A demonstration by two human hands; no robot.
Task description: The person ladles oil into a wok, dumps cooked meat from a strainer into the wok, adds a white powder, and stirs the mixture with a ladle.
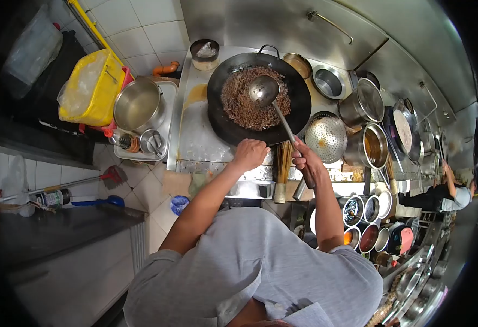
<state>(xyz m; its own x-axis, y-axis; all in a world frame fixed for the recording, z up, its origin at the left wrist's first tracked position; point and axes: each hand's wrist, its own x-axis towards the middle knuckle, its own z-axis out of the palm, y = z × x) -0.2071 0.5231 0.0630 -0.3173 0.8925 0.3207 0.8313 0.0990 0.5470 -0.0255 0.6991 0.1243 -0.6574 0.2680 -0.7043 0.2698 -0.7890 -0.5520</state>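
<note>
A black wok point(214, 101) sits on the steel stove top, filled with loose brown minced food point(239, 103). My left hand point(251, 155) is closed at the wok's near rim, opposite the far loop handle point(269, 48); the part it grips is hidden under the fingers. In my right hand point(309, 162) is the long handle of a steel ladle point(264, 90). The ladle's bowl lies over the food, near the middle of the wok. A bamboo wok brush point(282, 169) stands between my two hands, below the rim.
Right of the wok are a perforated strainer point(325, 137), steel pots point(361, 102) and a round pan point(328, 82). Sauce containers point(368, 237) stand at lower right. A large pot point(139, 104) and a yellow bin point(91, 87) are at left. Another person point(450, 193) works far right.
</note>
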